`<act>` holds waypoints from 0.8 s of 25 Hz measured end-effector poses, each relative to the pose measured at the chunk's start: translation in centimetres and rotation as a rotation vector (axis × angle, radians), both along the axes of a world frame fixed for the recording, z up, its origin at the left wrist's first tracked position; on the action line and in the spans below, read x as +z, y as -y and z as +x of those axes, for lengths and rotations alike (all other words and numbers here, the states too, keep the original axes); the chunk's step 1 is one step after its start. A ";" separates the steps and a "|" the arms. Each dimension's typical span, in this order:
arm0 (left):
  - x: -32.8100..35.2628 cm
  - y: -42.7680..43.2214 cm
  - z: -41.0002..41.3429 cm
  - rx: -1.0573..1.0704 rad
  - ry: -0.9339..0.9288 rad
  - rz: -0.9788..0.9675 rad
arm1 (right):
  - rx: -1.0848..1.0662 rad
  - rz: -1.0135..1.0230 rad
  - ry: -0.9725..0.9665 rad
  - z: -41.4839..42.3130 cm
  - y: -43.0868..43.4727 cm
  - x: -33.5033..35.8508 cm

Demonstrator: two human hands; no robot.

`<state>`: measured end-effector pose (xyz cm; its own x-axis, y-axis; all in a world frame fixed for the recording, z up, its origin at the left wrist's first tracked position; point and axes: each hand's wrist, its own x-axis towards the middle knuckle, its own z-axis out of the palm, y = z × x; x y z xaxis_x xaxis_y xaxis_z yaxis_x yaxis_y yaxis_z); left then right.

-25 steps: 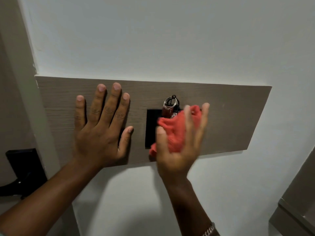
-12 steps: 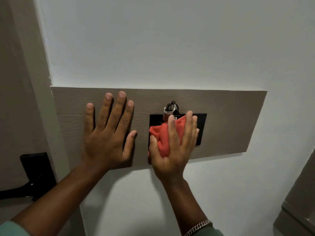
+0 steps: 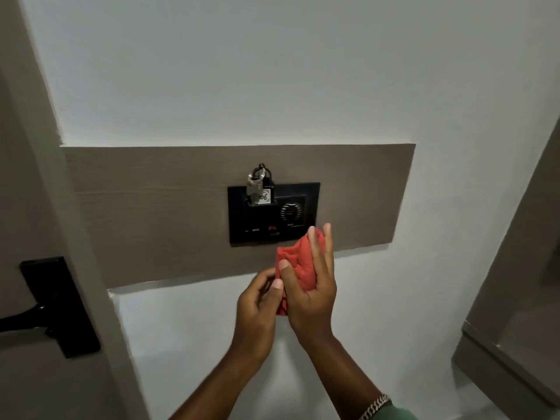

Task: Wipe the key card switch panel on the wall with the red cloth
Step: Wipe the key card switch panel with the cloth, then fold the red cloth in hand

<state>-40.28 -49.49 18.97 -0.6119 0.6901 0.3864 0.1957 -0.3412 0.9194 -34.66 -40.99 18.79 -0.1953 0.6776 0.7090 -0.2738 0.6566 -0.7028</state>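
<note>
Right hand (image 3: 309,286) clamped on bunched red cloth (image 3: 298,262), just below lower right corner of key card switch panel (image 3: 272,213). Left hand (image 3: 257,301) curled, fingertips pinching cloth's lower edge. Risks: loose fold snagging key ring (image 3: 259,184) at panel's top edge, tugging tag out of slot; pressing panel buttons. Wood backing strip (image 3: 151,207) behind; door handle (image 3: 45,307) far left, clear of path.
</note>
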 end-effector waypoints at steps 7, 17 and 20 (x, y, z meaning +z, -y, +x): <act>0.4 -9.1 8.7 -0.180 0.231 -0.251 | 0.047 0.036 0.386 13.6 -8.8 -2.6; -9.1 -28.5 28.1 -0.895 0.467 -0.607 | -0.150 -0.420 0.751 33.6 -22.6 -10.2; -14.4 -33.7 33.3 -0.972 0.711 -0.595 | -0.196 -0.553 0.694 39.3 -26.7 -12.2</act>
<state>-6.95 -15.79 4.56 0.2771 0.9070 -0.3171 -0.4745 0.4161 0.7757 4.63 -14.26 6.60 -0.3025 0.9523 0.0389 0.4101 0.1669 -0.8966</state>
